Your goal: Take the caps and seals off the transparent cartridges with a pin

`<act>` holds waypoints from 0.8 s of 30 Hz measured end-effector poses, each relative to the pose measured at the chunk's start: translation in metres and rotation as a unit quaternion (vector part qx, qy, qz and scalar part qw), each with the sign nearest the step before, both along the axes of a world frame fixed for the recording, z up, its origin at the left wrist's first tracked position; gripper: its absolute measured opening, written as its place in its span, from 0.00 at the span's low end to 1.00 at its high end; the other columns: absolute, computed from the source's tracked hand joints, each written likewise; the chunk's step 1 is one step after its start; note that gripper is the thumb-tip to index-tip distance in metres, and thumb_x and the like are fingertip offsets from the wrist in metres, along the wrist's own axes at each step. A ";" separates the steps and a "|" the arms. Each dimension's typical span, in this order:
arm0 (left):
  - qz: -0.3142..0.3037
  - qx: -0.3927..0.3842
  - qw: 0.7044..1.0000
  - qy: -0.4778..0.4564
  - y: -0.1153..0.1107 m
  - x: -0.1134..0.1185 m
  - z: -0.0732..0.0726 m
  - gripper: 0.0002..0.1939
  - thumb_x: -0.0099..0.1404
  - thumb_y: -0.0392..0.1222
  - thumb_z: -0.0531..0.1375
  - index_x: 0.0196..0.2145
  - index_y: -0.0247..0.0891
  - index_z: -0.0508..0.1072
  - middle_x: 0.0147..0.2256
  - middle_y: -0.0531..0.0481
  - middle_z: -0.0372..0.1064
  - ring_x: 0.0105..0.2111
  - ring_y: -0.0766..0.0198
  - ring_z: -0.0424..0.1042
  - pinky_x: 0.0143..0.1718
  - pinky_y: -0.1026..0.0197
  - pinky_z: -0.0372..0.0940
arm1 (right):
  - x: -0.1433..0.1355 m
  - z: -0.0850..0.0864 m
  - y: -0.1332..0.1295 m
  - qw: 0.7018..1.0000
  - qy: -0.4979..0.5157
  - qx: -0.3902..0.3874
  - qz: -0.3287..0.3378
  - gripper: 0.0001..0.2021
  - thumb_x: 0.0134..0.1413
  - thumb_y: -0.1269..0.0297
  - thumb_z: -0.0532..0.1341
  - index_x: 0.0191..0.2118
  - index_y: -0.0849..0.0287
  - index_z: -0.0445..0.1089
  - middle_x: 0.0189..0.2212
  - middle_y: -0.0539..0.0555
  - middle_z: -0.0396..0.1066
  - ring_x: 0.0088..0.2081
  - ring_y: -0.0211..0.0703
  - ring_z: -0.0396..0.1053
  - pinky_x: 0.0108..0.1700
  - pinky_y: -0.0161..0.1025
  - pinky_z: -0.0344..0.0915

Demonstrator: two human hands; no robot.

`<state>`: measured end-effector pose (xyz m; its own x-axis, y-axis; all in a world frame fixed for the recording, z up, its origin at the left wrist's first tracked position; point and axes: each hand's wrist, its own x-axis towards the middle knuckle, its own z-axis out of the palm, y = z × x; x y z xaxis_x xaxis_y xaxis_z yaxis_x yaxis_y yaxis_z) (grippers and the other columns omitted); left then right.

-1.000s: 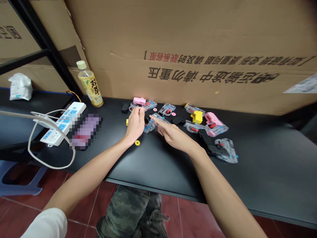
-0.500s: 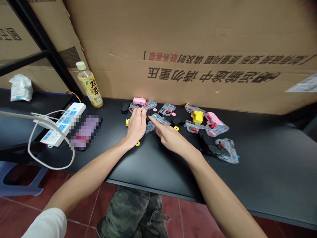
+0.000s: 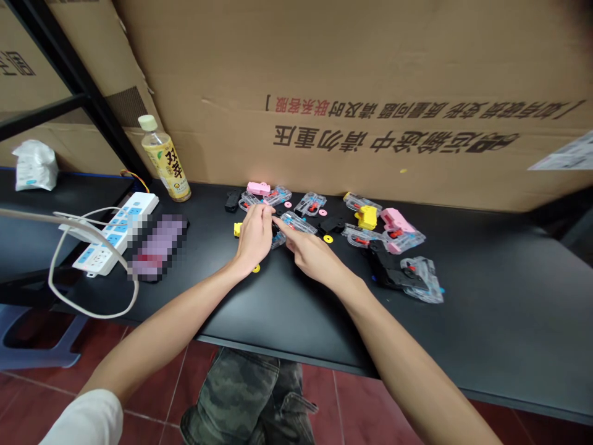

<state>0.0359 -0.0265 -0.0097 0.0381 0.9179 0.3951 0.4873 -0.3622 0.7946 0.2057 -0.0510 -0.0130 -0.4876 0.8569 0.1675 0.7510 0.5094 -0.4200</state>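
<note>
My left hand [image 3: 254, 238] is closed above the black table [image 3: 287, 309], its fingers pressed together; whatever it grips is hidden. Beside it, my right hand [image 3: 306, 247] is closed too, with its index finger reaching to the left hand's fingertips. A small dark piece shows between the hands, too small to make out. Around them lie a clear plastic toy piece [image 3: 299, 222], a pink block [image 3: 258, 188], a black block [image 3: 233, 201], a yellow block [image 3: 238, 230] and a yellow ring [image 3: 328, 239].
Right of the hands lie a yellow part [image 3: 367, 217], a pink part [image 3: 395, 221] and a black part [image 3: 384, 266]. At the left are a bottle [image 3: 167, 164], a phone [image 3: 160, 247] and a power strip [image 3: 115, 235] with a looped cable. Cardboard [image 3: 370, 55] stands behind.
The right index fingertip has moved slightly left, closer against the left hand's fingers. The whole view has shifted a little.
</note>
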 end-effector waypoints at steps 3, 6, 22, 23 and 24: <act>-0.001 -0.036 0.999 -0.023 0.003 -0.002 0.002 0.16 0.77 0.40 0.46 0.39 0.37 0.72 0.43 0.41 0.75 0.47 0.57 0.73 0.53 0.56 0.65 | 0.000 0.000 0.000 1.000 -0.010 0.012 -0.010 0.37 0.58 0.79 0.50 0.74 0.55 0.54 0.46 0.60 0.78 0.40 0.47 0.76 0.40 0.39 0.70; -0.004 -0.077 0.996 -0.043 0.007 -0.003 0.001 0.16 0.76 0.40 0.47 0.39 0.37 0.73 0.42 0.42 0.77 0.45 0.58 0.75 0.52 0.56 0.66 | 0.002 0.001 0.000 0.999 -0.023 0.031 -0.012 0.39 0.56 0.81 0.51 0.73 0.53 0.56 0.47 0.58 0.79 0.41 0.47 0.77 0.39 0.38 0.70; 0.012 -0.067 0.997 -0.032 0.004 -0.003 0.004 0.17 0.76 0.40 0.47 0.38 0.38 0.75 0.43 0.43 0.78 0.47 0.58 0.75 0.54 0.56 0.66 | 0.002 0.005 0.001 0.999 -0.036 0.012 -0.003 0.42 0.56 0.82 0.51 0.75 0.52 0.51 0.46 0.59 0.78 0.41 0.47 0.76 0.41 0.39 0.71; 0.013 -0.065 0.997 -0.034 0.004 -0.003 0.003 0.17 0.76 0.40 0.47 0.39 0.38 0.74 0.43 0.43 0.78 0.47 0.58 0.75 0.55 0.56 0.66 | 0.002 0.005 0.001 1.000 -0.029 0.007 0.001 0.42 0.55 0.83 0.51 0.75 0.53 0.50 0.43 0.58 0.78 0.39 0.46 0.75 0.41 0.39 0.70; 0.013 -0.064 0.997 -0.036 0.005 -0.003 0.002 0.17 0.76 0.40 0.47 0.39 0.38 0.74 0.44 0.43 0.77 0.47 0.58 0.75 0.55 0.55 0.66 | 0.002 0.005 0.001 1.000 -0.023 0.001 0.006 0.42 0.55 0.83 0.50 0.75 0.54 0.50 0.41 0.57 0.78 0.37 0.45 0.75 0.40 0.39 0.70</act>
